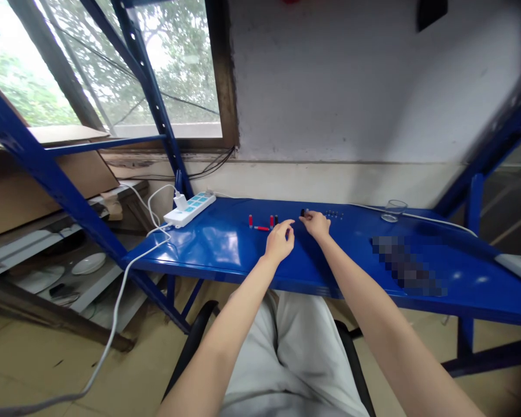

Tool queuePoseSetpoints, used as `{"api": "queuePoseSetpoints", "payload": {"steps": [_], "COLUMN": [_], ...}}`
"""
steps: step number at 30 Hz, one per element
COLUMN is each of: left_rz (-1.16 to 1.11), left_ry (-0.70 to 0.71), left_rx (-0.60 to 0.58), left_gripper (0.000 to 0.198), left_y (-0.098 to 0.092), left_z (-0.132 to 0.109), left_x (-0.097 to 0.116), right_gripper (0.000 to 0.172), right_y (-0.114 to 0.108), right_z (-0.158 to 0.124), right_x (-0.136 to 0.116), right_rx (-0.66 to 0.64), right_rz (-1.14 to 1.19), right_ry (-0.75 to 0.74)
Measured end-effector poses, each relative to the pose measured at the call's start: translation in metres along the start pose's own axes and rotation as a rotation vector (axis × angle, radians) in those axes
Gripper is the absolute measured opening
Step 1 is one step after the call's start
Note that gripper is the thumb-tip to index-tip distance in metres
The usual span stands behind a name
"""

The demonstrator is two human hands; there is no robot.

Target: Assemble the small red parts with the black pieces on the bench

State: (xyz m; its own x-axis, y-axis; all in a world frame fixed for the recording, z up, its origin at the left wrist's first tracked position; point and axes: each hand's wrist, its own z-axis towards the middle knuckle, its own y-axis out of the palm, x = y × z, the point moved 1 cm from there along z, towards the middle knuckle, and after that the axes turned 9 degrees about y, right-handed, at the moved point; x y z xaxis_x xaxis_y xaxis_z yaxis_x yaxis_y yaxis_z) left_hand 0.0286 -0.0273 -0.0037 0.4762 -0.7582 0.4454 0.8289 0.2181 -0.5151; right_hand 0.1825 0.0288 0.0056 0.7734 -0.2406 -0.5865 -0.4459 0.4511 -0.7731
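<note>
My right hand (pixel 316 225) reaches to the far part of the blue table (pixel 226 249), its fingers closed on a small black cylindrical piece (pixel 303 212). My left hand (pixel 280 241) hovers just left of it, fingers curved, with a gap between thumb and forefinger and nothing visible in them. Close to its fingertips stand a small red cylinder (pixel 271 220) and a small black one (pixel 276 219), partly hidden by the hand. Another red cylinder (pixel 250 220) stands farther left, and a red one (pixel 261 228) lies on its side between them. Several tiny metallic pieces (pixel 334 215) lie right of my right hand.
A white power strip (pixel 191 209) with a plug and cable sits at the table's left end. A clear glass (pixel 393 211) stands at the back right, by a white cable. A blurred dark patch (pixel 408 269) lies front right. Blue frame posts rise on both sides.
</note>
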Motion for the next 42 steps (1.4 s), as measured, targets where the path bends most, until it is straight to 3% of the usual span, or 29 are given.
{"api": "queuePoseSetpoints", "payload": {"steps": [4,8,11,17,23,30,42], "left_rz": [0.033,0.13,0.173,0.171,0.074,0.003,-0.059], "left_ry": [0.025,0.076,0.084,-0.059,-0.181,-0.199,-0.191], "left_rx": [-0.042,-0.114,-0.145,-0.066,-0.024,0.109,0.171], "left_gripper": [0.047,0.046,0.04,0.029,0.017,0.013,0.012], "left_y": [-0.001,0.002,0.004,0.002,-0.001,-0.003,0.0], "left_z": [0.001,0.001,0.0,0.001,0.001,0.002,0.002], "left_x": [0.003,0.001,-0.002,-0.004,-0.009,-0.008,-0.012], "right_gripper": [0.018,0.018,0.02,0.018,0.02,0.022,0.02], "right_y": [-0.007,-0.008,-0.008,-0.005,-0.005,-0.009,-0.005], "right_z": [-0.022,-0.039,-0.044,-0.043,-0.043,-0.044,-0.044], "right_x": [-0.003,0.001,0.005,0.007,0.009,0.014,0.016], "right_rx": [0.042,0.089,0.082,0.0,-0.055,-0.062,-0.092], "right_rz": [-0.009,-0.093,-0.103,-0.045,0.049,0.049,0.008], "right_ry": [-0.207,-0.429,-0.498,-0.592,-0.576,-0.38,-0.412]}}
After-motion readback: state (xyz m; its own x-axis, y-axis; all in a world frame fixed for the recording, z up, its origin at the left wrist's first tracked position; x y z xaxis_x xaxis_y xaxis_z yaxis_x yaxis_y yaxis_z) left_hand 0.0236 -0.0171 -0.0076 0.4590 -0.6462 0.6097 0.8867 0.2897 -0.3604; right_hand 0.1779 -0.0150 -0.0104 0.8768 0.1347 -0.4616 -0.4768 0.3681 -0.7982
